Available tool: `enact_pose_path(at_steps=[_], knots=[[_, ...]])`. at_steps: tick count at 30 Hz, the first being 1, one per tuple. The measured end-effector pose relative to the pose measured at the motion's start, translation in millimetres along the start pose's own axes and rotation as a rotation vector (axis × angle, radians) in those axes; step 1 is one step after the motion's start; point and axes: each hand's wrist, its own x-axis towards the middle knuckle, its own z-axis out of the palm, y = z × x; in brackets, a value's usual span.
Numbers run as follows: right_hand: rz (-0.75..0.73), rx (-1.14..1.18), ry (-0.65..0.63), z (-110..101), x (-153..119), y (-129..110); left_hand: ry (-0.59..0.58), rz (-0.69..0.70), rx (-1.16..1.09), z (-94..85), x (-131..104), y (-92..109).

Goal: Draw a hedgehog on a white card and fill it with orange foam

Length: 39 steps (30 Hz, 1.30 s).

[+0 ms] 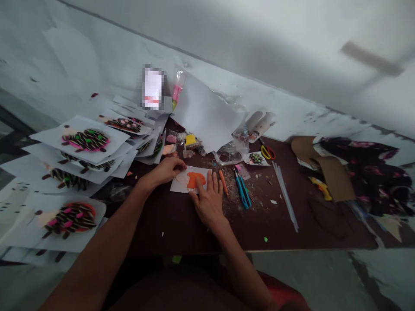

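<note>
A white sheet of paper (177,186) lies on the dark table, with a flat patch of orange modelling clay (193,178) spread on it and a paler clay patch at its left. My right hand (210,196) lies over the sheet's right part, fingers outstretched, a fingertip on the orange clay. At the sheet's upper left corner is my left hand (168,169), its fingers curved with the tips at the paper's edge. Whether those fingers pinch anything is not clear. Just right of my right hand lies an orange stick-shaped tool (223,183).
Stacked cards with clay hedgehogs (86,139) fill the left side. Blue-handled pliers (242,190), scissors (267,152), clear sticks (285,196) and a yellow glue gun (320,188) lie to the right. Yellow clay (190,139) and plastic bags sit behind. A phone (153,88) leans at the wall.
</note>
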Motion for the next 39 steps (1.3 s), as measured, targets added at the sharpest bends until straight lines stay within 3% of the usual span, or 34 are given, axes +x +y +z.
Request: enact_pose_path(at_steps=[16,27,39], knots=[[-0.06,-0.019,0.042,-6,24,5,-0.001,0.015,-0.005,2.1,0,-1],[-0.038,0.002,0.072,-2,22,14,-0.016,0.007,0.01,-0.1,-1,1],[0.022,0.0,0.016,-5,14,24,-0.021,-0.016,0.023,-0.3,0,1]])
